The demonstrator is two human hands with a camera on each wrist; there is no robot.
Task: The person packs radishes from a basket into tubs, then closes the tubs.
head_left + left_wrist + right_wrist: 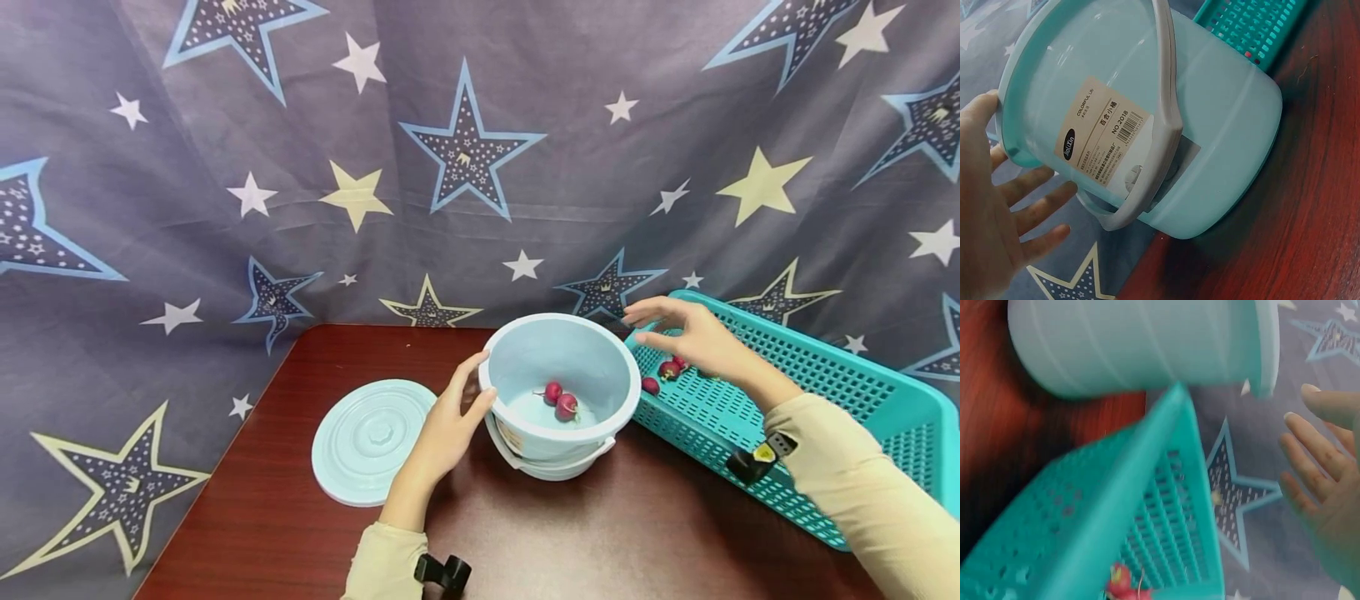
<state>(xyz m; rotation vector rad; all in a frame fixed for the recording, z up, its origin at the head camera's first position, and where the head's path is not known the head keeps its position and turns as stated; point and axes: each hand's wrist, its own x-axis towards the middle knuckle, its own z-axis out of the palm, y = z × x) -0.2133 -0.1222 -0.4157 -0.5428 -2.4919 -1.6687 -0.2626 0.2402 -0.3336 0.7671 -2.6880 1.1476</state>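
Observation:
A light blue bucket (555, 450) stands upright on the table, two red radishes (566, 407) lying on its bottom. At its left side is my left hand (442, 425), fingers spread and fairly straight, the tips at the rim. The left wrist view shows this hand (1016, 212) beside the bucket's label (1105, 134) and grey handle (1169, 112). My right hand (693, 337) hovers over the near-left end of a teal basket (750, 333), right of the bucket, its fingers loosely bent and nothing held. Several radishes (669, 370) lie in the basket, partly hidden.
A round light blue lid (371, 442) lies flat on the dark red table (255, 483), left of the bucket. Behind the table hangs a grey curtain (480, 242) with stars. The basket's long side reaches toward the right front.

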